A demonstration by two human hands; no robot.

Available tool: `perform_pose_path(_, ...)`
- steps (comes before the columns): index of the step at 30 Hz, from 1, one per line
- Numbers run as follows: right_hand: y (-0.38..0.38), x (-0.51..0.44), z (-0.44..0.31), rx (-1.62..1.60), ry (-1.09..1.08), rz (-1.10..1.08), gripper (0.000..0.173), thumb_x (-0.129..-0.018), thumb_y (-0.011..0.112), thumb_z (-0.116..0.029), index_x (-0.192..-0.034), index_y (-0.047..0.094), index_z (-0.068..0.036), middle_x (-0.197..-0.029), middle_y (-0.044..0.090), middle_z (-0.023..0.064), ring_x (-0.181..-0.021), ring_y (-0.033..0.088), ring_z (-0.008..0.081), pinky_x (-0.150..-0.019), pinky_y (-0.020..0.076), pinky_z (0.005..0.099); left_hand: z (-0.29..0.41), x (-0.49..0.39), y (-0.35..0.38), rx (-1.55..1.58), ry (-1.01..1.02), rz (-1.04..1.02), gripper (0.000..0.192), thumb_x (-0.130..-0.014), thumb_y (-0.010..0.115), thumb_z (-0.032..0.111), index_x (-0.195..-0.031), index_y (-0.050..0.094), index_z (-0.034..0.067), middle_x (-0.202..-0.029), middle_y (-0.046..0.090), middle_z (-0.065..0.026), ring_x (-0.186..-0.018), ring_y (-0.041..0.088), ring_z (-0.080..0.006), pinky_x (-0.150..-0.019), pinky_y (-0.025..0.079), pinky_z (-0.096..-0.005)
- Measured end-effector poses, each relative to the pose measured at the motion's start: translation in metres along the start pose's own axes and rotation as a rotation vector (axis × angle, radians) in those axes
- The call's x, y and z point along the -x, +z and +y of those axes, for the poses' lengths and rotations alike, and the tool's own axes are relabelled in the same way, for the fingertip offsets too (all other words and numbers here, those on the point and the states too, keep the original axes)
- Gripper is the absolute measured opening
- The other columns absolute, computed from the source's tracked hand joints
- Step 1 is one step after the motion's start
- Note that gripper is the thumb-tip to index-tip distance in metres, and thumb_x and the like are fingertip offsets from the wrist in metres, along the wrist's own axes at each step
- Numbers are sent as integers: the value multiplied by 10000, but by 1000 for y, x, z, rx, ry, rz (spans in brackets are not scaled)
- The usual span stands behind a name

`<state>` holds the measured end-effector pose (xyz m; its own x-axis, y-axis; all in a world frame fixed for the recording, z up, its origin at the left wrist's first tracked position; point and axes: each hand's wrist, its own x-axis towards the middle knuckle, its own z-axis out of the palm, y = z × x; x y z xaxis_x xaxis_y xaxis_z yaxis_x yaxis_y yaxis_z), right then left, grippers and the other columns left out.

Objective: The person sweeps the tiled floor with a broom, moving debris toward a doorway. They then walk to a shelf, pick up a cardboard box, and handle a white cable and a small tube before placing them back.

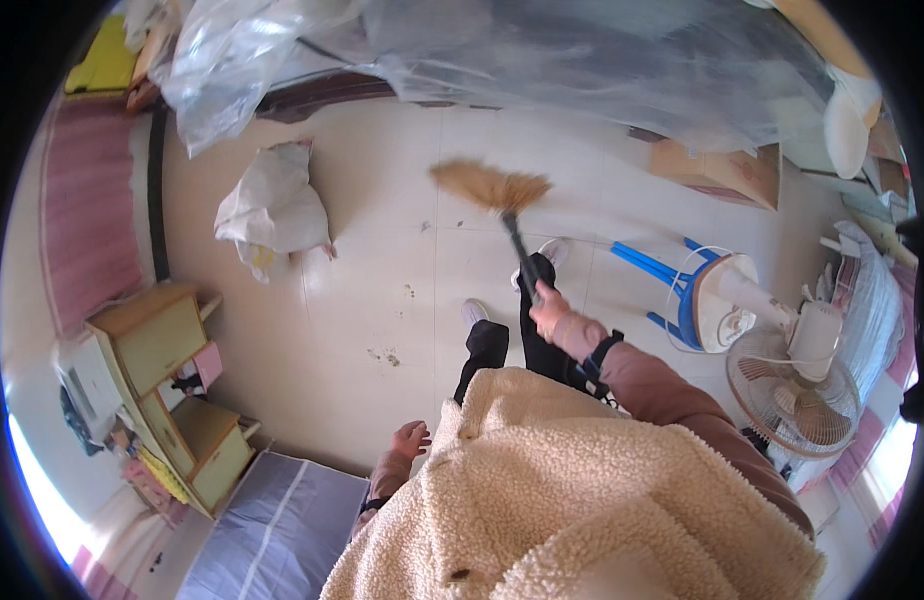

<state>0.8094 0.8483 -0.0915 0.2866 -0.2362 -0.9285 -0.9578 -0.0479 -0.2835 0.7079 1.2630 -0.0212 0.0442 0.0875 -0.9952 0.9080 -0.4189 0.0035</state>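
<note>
My right hand [553, 313] grips the dark handle of a straw broom [492, 186], whose bristles fan out over the pale tiled floor [372, 285] in front of my feet. The bristle edge looks slightly blurred. My left hand [411, 439] hangs by my side, holding nothing, with its fingers loosely apart. Small patches of dark debris [390, 358] lie on the tiles to the left of my shoes. A few more dark specks [426, 225] sit left of the broom's handle.
A white woven sack [274, 202] rests on the floor at the left. To the right are a blue-legged stool [687, 300], an electric fan [796, 397] and a cardboard box [717, 172]. Plastic sheeting [537, 67] hangs along the far side. A wooden cabinet [169, 360] and a bed [278, 525] are at lower left.
</note>
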Motion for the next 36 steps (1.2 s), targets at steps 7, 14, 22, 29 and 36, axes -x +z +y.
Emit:
perform_pose_path(7,48,84,-5,-199,176,-393,492,-821,578,-40,-1295,452,-81,-597,441,41,-461,448,114,-344,304,245,-71,-32,-27,-45,139,-15,364,-878,553,225,-1210,535,78,-995,644,-105,-833,657,-225,-634,512,-342)
perform_pose_path(14,-43,168,13,-395,39,-235,561,-859,576,-114,-1380,375,-160,-673,474,25,-462,404,49,-361,302,184,-73,-80,-29,5,158,-177,331,-817,500,45,-1143,559,64,-1006,645,-122,-814,660,-235,-621,512,-331)
perform_pose_path(22,-133,91,55,-858,35,58,144,-834,596,-116,-913,486,-163,-703,460,25,-482,426,69,-386,336,202,-65,-71,2,26,142,-192,398,-780,434,-28,-1148,558,59,-1032,636,-134,-827,656,-237,-643,516,-330)
perform_pose_path(29,-187,-47,58,-1200,132,-91,206,-792,609,-67,-695,440,-133,-574,429,-21,-464,438,73,-377,340,193,-86,-41,21,-35,95,-77,407,-771,431,-34,-1149,555,48,-1014,636,-146,-797,659,-232,-617,518,-323)
perform_pose_path(36,-6,-60,12,-723,-145,44,687,-706,530,52,-1332,303,-118,-519,434,58,-339,448,187,-282,342,349,-107,-15,82,124,40,-31,413,-778,437,-35,-1163,555,60,-980,636,-131,-782,656,-221,-616,515,-321)
